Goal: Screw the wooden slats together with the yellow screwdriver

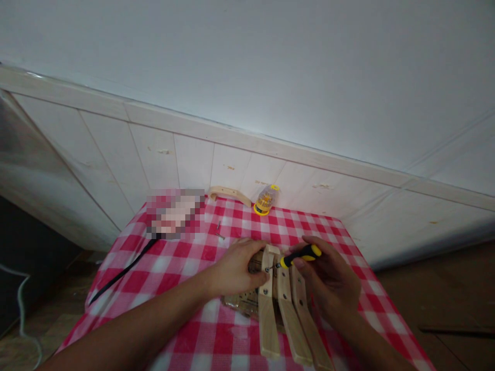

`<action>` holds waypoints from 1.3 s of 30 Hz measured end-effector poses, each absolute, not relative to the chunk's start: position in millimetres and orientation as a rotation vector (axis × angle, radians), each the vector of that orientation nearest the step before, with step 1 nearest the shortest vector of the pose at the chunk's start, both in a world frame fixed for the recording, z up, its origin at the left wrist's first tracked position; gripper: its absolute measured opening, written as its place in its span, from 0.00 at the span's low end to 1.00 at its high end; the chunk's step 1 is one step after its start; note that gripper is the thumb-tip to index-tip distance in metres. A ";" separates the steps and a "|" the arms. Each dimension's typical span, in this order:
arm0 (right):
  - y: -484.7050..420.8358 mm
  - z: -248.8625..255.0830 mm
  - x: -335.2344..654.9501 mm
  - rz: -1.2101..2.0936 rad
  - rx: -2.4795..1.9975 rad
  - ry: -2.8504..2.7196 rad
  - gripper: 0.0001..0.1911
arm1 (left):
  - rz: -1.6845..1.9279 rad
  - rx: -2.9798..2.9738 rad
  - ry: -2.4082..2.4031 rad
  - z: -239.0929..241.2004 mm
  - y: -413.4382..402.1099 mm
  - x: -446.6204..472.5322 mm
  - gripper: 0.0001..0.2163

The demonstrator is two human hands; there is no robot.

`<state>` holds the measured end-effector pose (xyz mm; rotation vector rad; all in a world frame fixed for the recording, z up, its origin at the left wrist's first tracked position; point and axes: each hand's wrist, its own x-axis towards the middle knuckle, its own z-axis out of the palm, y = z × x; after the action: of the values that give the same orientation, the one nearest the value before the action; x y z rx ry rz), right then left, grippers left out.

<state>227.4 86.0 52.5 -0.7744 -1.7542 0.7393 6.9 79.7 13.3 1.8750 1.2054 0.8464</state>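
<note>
My left hand (240,267) grips the leftmost of three pale, bent wooden pieces (269,330), thumb and fingers around its upper part. Two dark screws or screw holes show on that piece. My right hand (334,281) is closed around a black and yellow screwdriver (303,254). Its shaft points left at the upper screw (267,269); whether the tip touches it I cannot tell. The middle wooden piece (296,335) and the right one (313,330) lie alongside. Beneath them is a brown, shiny-wrapped block (242,304), partly hidden.
A clear, yellow-trimmed container (266,200) stands by the wall, beside another curved wooden piece (231,194). Loose screws (219,232) lie on the checked tablecloth (185,278). At left is a pixelated object (176,214) with a black cord or strap (124,270). The panelled wall (193,159) borders the table.
</note>
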 end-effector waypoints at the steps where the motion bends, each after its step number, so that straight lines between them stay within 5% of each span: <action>1: 86.6 52.1 227.3 0.728 -0.794 -1.755 0.19 | 0.843 1.878 1.204 14.7 79.3 6.9 0.19; 39: 88.7 38.3 234.2 0.507 -0.843 -1.898 0.17 | 0.814 1.887 1.239 14.1 78.9 7.6 0.23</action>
<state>234.2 88.7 38.3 -0.8431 -1.8980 0.5067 7.6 78.9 14.1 1.8874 1.2393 0.8145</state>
